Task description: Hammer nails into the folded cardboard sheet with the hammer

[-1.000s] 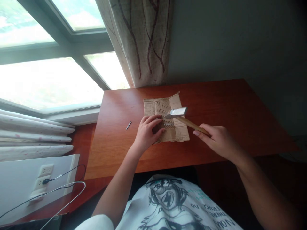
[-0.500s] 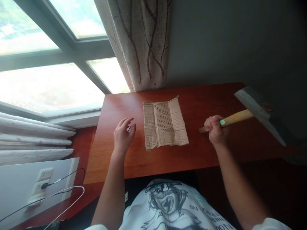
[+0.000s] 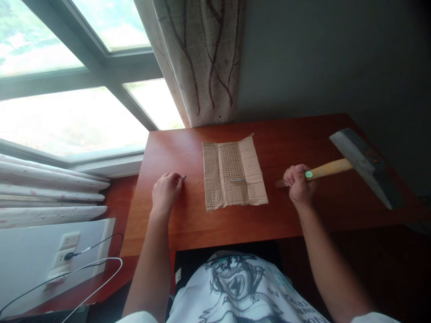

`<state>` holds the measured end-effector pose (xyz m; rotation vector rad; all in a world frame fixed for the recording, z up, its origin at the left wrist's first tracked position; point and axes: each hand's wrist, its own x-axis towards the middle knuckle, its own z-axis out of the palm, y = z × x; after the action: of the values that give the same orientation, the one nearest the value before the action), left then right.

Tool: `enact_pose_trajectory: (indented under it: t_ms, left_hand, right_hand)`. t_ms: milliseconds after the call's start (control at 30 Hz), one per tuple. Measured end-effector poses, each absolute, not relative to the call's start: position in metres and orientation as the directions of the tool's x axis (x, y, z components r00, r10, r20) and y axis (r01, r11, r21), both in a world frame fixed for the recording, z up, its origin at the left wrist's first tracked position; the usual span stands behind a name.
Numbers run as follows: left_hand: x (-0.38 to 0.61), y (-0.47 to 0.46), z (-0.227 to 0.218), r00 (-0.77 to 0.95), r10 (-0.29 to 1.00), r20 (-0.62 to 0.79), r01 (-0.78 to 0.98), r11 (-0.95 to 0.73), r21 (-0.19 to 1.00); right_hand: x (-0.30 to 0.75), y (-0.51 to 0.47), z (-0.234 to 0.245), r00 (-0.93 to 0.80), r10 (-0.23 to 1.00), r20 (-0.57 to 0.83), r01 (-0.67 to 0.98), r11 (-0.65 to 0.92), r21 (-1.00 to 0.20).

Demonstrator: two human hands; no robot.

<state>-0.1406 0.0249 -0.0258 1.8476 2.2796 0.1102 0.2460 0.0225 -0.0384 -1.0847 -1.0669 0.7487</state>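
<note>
1. Cardboard (image 3: 234,172), brown and punched with a grid of holes, lies flat in the middle of the table (image 3: 303,134). A row of driven nails (image 3: 238,182) runs along its near side, and both hands have left it.
2. Head view, left side: the left hand (image 3: 164,192) has gone out to the loose nail (image 3: 183,177) just left of the cardboard. Its fingers, spread a moment ago, are now curled together and pinch the nail.
3. Head view, right side: the right hand (image 3: 299,181) stays fisted on the hammer (image 3: 362,163) handle. The hammer head has swung well right of the cardboard, so striking looks paused.

A reddish wooden table (image 3: 188,220) meets a grey wall (image 3: 319,58) at the far side. Daylight fills the window (image 3: 67,121) far left, with a patterned curtain (image 3: 202,58) beside it and wall sockets (image 3: 65,249) near left.
</note>
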Motion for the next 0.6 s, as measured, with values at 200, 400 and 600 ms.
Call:
enact_pose_trajectory:
  t_ms: [200, 400, 600]
  left_hand:
    - [-0.1331, 0.0302, -0.0206, -0.202, 0.966, -0.163, 0.975, 0.215, 0.065]
    - [-0.1331, 0.0349, -0.0201, -0.191, 0.967, -0.168, 0.978, 0.202, 0.048]
    - [-0.136, 0.0347, -0.0198, -0.174, 0.968, -0.179, 0.978, 0.191, 0.086]
  right_hand:
    - [0.2434, 0.0193, -0.0412, 0.34, 0.893, 0.293, 0.067, 0.288, -0.955]
    - [0.2399, 0.0142, -0.044, 0.343, 0.896, 0.282, 0.102, 0.263, -0.959]
    - [0.2396, 0.0138, -0.044, 0.329, 0.904, 0.274, 0.106, 0.253, -0.962]
